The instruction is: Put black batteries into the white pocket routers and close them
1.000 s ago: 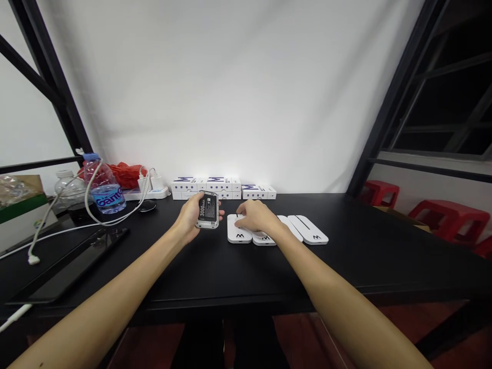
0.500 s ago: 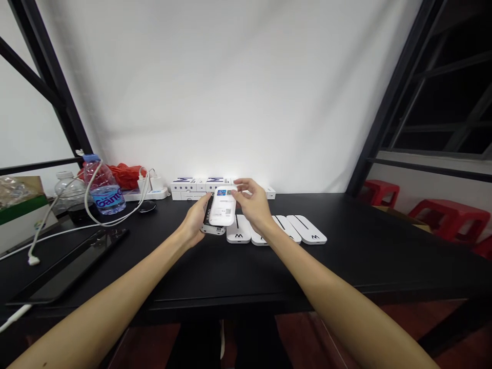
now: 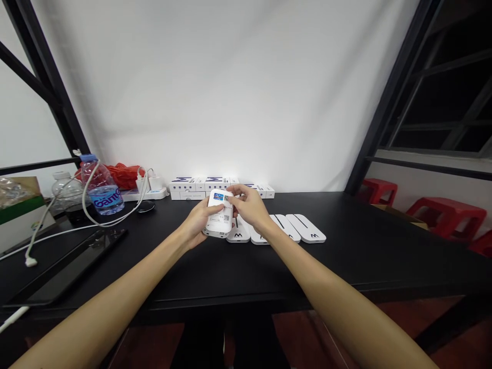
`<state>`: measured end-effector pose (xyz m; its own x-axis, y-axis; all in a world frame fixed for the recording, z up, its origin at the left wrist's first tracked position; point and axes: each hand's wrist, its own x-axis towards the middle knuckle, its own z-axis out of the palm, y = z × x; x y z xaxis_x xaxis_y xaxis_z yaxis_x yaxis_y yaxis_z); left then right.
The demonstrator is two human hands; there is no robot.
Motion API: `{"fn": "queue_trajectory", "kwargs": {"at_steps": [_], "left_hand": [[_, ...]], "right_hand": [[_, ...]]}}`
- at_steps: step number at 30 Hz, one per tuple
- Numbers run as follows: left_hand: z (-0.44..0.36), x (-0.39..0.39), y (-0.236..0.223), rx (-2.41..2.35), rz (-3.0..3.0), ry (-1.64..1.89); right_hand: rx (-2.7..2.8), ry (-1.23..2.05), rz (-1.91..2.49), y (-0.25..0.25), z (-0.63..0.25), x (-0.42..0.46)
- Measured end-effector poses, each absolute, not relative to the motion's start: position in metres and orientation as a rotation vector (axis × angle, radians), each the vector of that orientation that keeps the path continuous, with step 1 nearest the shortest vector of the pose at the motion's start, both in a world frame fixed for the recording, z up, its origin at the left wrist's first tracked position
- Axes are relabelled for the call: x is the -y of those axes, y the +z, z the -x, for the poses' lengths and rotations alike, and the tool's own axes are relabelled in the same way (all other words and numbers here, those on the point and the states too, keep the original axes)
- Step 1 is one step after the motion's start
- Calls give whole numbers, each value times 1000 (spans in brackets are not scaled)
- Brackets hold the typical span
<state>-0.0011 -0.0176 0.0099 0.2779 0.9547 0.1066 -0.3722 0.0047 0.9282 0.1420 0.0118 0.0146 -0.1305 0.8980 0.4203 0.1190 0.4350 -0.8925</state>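
The white cover (image 3: 220, 219) lies against the body (image 3: 213, 234) of a small gadget, held up near the centre of the frame, the cover's labelled face toward the camera. Its long axis runs nearly up and down the picture, leaning slightly right at the top. The left hand (image 3: 197, 221) grips the pair from the left, thumb across the cover; the right hand (image 3: 250, 209) has its thumb and fingers closed on the cover's upper right corner. Both hands touch it, so neither is nearer. The cover's lower edge sits close over the body; whether they are fully joined, I cannot tell.

Just right of centre, a row of white gadgets (image 3: 306, 229) lies flat on the black surface (image 3: 369, 256), partly hidden by the right hand. Behind the hands stand white boxes (image 3: 187, 187). A tablet (image 3: 69, 266), a bottle (image 3: 104, 190) and a mouse (image 3: 146, 206) lie or stand at left, well apart. Nothing comes between the hands and the cover.
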Motion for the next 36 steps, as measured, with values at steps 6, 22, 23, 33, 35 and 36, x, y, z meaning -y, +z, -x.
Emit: {"fn": "queue_trajectory", "kwargs": {"at_steps": [6, 22, 23, 33, 35, 36], "left_hand": [[2, 17, 10, -684, -1052, 1217], [2, 21, 9, -587, -1227, 1070], [2, 21, 9, -582, -1237, 1057], [1, 16, 5, -1314, -1979, 1240], [1, 17, 3, -1523, -2156, 1138], [0, 18, 2, -1621, -2217, 1072]], "right_hand": [[1587, 895, 906, 18, -143, -7], [1632, 867, 919, 13, -149, -14], [1649, 836, 915, 13, -149, -15], [1605, 404, 1002, 11, -140, -12], [1579, 402, 1033, 8, -137, -10], [1581, 416, 1045, 8, -136, -10]]}}
